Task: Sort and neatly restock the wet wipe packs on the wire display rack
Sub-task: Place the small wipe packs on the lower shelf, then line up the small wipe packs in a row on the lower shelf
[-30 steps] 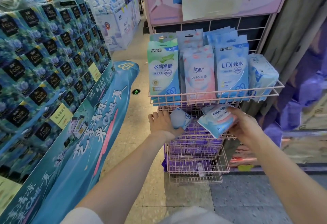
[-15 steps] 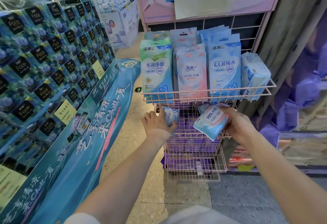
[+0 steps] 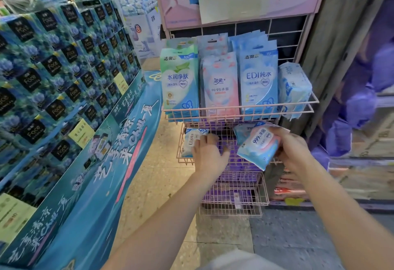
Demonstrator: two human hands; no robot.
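Left grip (image 3: 207, 154) grasping small blue pack (image 3: 190, 141) in middle wire basket (image 3: 185, 161), right grip (image 3: 293, 150) grasping pink pack (image 3: 257, 148)

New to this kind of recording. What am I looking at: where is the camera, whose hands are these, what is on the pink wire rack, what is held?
No machine here: a person works with bare hands. The picture comes from a wide-angle camera worn on the head, looking forward and down, so both forearms reach in from below. In front stands a pink wire display rack in a shop. Its top basket holds upright rows of green-and-blue packs, pink packs and light blue packs, plus a blue-and-white pack turned sideways at the right end. Lower baskets hold purple packs. The right hand grips a pink-and-blue soft pack marked 99.9. The left hand has its fingers on a small blue-and-white pack in the second basket; whether it grips it is unclear.
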